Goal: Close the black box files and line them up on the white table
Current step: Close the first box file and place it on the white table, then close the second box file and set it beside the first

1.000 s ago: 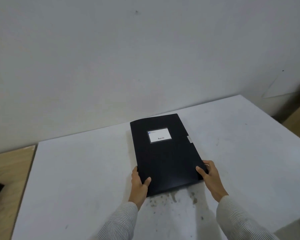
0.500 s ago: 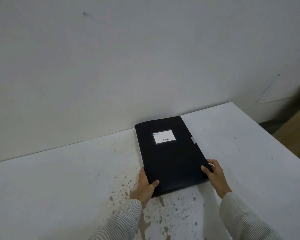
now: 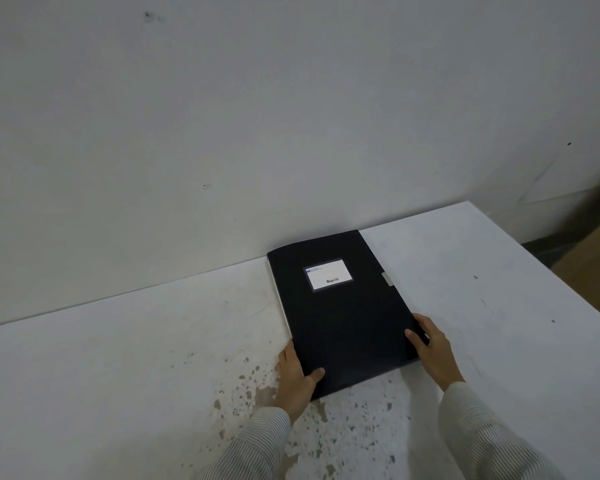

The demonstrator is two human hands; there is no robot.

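Gripping the closed black box file (image 3: pixel 340 313) at its near corners, left hand (image 3: pixel 293 374) and right hand (image 3: pixel 432 344) hold it on the stained white counter (image 3: pixel 118 375); wall (image 3: pixel 291 116) at 12 o'clock.

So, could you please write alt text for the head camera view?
Two hands hold the near corners of a closed black box file lying flat on a white table, left hand and right hand. Its far end reaches a pale wall.
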